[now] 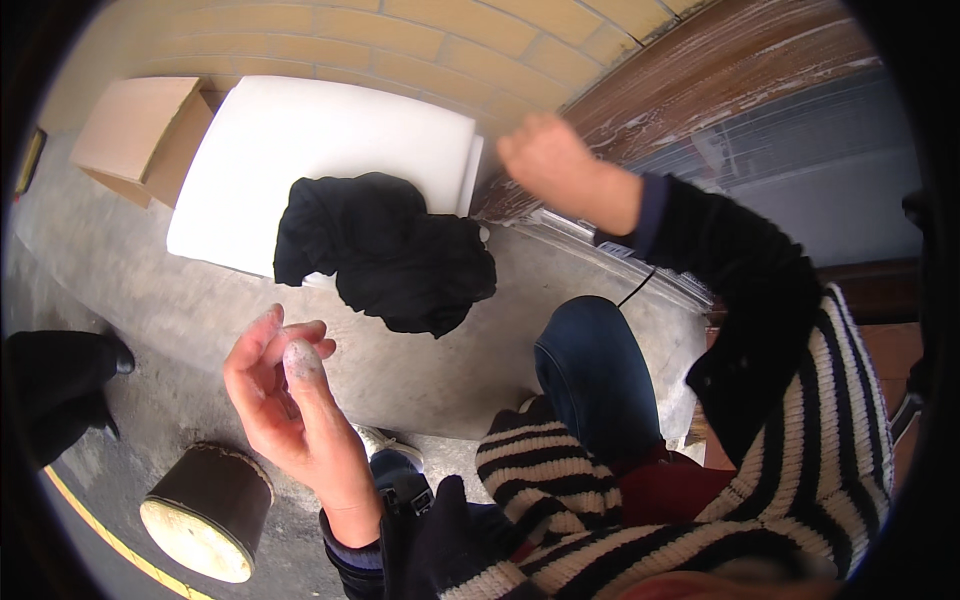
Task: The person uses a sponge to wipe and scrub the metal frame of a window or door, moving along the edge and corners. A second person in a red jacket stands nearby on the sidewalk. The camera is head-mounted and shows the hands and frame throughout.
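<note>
My left hand [292,405] is raised over the grey concrete floor with its fingers loosely curled and nothing visible between them. Whitish residue coats its thumb and fingertips. At upper right, my right hand [551,165] is blurred and bent at the wrist, in front of a brown frame [720,82] streaked with white. Its fingers look curled, but I cannot tell whether they hold anything. A crumpled black cloth or garment [397,247] lies partly over a large white block or box [330,135] and hangs past its near edge.
A cardboard box [142,131] stands left of the white block, along a yellow block wall [420,34]. A glass pane [810,172] adjoins the brown frame. At lower left are a dark round drum or stool [214,495] and another person's dark-clad legs or shoes [64,382].
</note>
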Available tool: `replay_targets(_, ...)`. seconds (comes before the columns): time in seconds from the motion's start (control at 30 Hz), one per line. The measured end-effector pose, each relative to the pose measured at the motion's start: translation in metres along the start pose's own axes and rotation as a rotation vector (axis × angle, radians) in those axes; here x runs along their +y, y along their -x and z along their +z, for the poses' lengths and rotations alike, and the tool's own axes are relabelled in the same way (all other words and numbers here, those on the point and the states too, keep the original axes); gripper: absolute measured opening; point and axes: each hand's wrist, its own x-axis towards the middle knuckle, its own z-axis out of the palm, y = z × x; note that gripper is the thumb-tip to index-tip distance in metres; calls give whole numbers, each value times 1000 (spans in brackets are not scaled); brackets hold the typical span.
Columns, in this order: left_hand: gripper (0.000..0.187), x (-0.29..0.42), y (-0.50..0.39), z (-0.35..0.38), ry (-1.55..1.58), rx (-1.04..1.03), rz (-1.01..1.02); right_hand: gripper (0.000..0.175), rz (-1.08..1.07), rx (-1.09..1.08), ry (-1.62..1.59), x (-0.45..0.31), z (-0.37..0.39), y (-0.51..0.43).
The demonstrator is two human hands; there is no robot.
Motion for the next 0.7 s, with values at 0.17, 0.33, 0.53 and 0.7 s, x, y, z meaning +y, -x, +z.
replay_targets(0.17,27,-1,-3,18,0,-37,-4,11,5,-23,72,33,-39,4)
replay_targets(0.33,27,-6,7,17,-57,-31,20,10,20,-113,-50,-30,33,-15)
replay_targets(0.53,27,-9,17,6,-231,-4,31,14,-78,-119,16,-121,175,-29)
replay_targets(0.7,28,-9,30,-1,-285,23,-57,15,1,-133,-139,-189,276,-46)
